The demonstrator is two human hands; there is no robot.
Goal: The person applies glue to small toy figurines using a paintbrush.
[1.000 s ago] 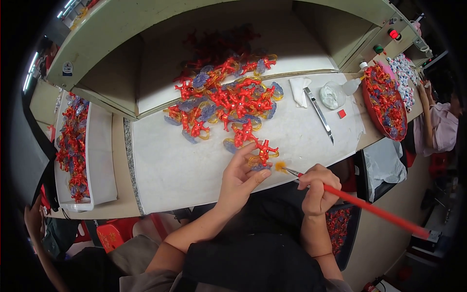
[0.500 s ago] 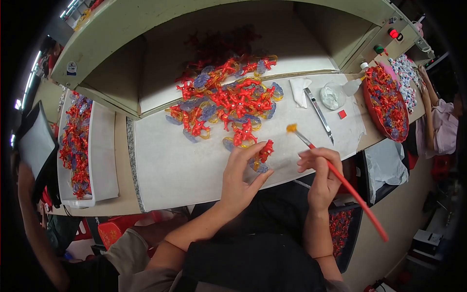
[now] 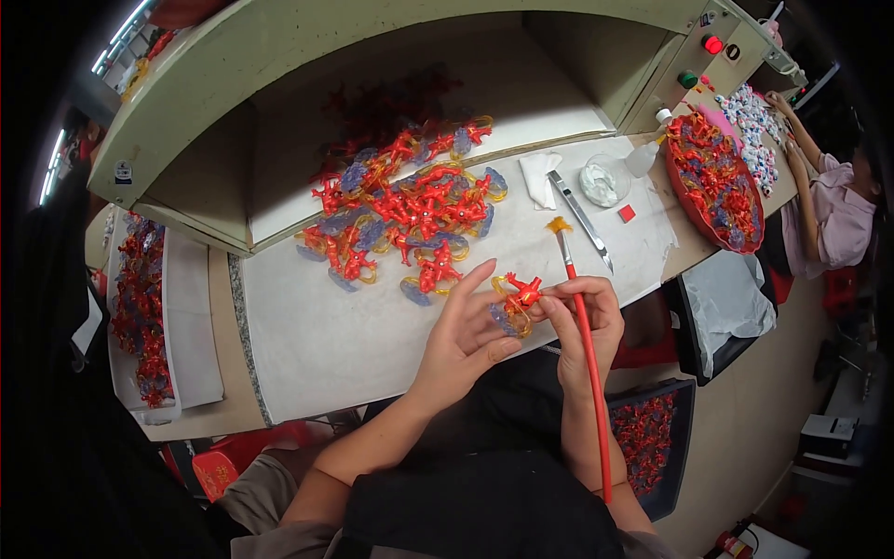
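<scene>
A small red figurine (image 3: 527, 294) with yellow and translucent violet parts is between my hands, above the near edge of the white work surface. My right hand (image 3: 589, 328) pinches its right end with thumb and fingertips. The same hand holds a red-handled paintbrush (image 3: 590, 382), its yellow-stained bristles pointing up and away. My left hand (image 3: 458, 343) is open beside the figurine, thumb and fingers spread; some fingers are partly behind it. Just beyond lies a pile of similar figurines (image 3: 424, 210), reaching into the shadowed booth.
A metal-bladed knife (image 3: 582, 222), a white cloth (image 3: 537, 180), a dish of white paste (image 3: 603, 182) and a red square (image 3: 627, 214) lie at right. Beyond stands a full red basket (image 3: 756, 238). A white bin (image 3: 200, 373) of figurines is left. Another person (image 3: 832, 219) sits far right.
My right hand has come left and now pinches the figurine while keeping the brush, which is more upright. My left hand has let go and opened. The view has shifted slightly.
</scene>
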